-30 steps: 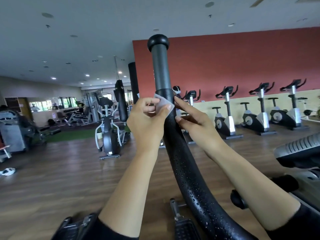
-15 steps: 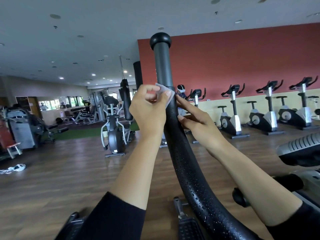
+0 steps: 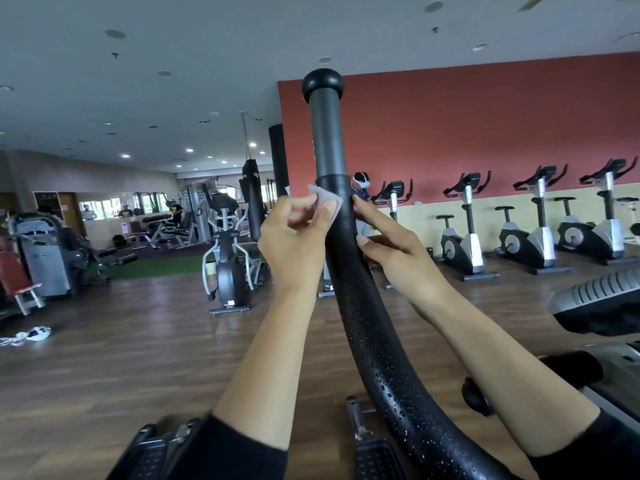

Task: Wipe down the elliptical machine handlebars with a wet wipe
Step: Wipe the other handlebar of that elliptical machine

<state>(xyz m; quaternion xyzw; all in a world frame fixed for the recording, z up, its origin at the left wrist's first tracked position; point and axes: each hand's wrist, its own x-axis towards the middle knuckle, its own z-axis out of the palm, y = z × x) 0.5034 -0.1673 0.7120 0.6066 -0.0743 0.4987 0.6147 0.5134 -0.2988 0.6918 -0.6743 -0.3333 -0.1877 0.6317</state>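
One black handlebar [image 3: 367, 327], droplet-beaded; one pale wipe [image 3: 327, 203] pinched in our left hand [image 3: 294, 240]; our right hand [image 3: 394, 251], fingers straight, touches it.

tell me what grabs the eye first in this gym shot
The thick black handlebar rises through the middle of the view, its lower curve beaded with droplets. Halfway up, the left hand pinches a pale wet wipe against it while the right hand touches the other side with straight fingers. Behind, exercise bikes line the red wall at right.
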